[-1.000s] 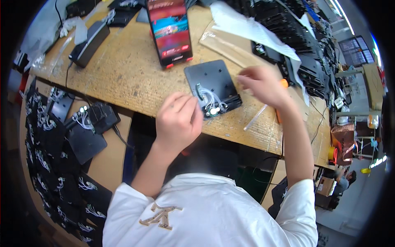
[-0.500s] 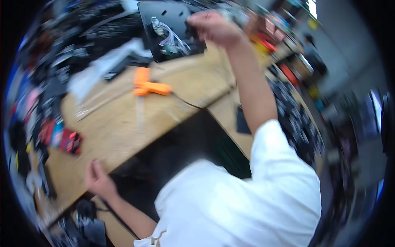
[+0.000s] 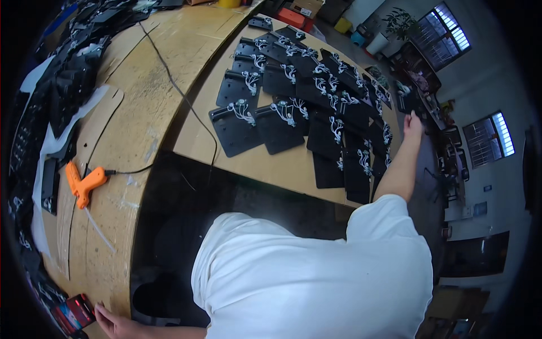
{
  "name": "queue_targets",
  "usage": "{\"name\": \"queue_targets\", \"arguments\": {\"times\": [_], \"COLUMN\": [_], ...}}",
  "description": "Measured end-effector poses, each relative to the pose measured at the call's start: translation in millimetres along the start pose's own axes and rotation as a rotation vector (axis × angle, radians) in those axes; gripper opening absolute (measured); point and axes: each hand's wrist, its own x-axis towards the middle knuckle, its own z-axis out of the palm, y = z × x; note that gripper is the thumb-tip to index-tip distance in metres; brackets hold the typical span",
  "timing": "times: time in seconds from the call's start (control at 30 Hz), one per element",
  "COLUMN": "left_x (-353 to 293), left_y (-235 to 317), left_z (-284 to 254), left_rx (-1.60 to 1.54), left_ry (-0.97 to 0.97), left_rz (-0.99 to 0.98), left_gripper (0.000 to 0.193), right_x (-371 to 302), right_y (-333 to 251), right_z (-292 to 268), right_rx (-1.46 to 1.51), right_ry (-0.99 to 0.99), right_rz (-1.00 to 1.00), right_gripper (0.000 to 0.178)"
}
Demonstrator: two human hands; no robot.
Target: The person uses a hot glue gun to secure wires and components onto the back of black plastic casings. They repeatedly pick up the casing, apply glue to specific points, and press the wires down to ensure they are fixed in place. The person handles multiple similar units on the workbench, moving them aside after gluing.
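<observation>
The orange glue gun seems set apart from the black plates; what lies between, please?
The head view shows wooden benchtop, a black cord, a dark gap and side table between the orange glue gun and black plates.

Workshop, worn wooden workbench (image 3: 127,113), orange glue gun (image 3: 83,186), wired black plates (image 3: 278,137)

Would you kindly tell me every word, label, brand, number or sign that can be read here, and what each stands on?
No text is readable in this view.
Phone: its screen is lit, but too small and blurred to read.
Cardboard box: any marks are too small to read.
Orange glue gun: no lettering can be made out.
Black plate at the right hand: no lettering can be made out.
</observation>
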Motion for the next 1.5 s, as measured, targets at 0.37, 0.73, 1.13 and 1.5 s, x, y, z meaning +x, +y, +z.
{"name": "queue_targets", "arguments": {"times": [0.37, 0.73, 1.13, 1.5], "left_x": [7.2, -69.8, -36.2, -1.3], "left_y": [-3.9, 215.6, 171.3, 68.1], "left_z": [20.9, 53.9, 46.9, 49.6], "left_rx": [-0.085, -0.064, 0.132, -0.094], "left_ry": [-0.017, -0.534, -0.497, -0.26], "left_rz": [-0.021, 0.773, 0.596, 0.037], "left_gripper": [0.026, 0.046, 0.034, 0.005], "right_x": [-29.4, -657.6, -714.4, -820.8], "right_y": [111.9, -28.0, -11.8, 38.7], "right_z": [-3.6, 167.1, 201.0, 476.4], "right_rx": [0.661, -0.368, 0.349, 0.336], "right_ry": [-0.094, -2.303, -2.917, -1.357], "right_rz": [0.35, -1.59, -1.691, -1.911], "right_gripper": [0.04, 0.013, 0.025, 0.026]}}
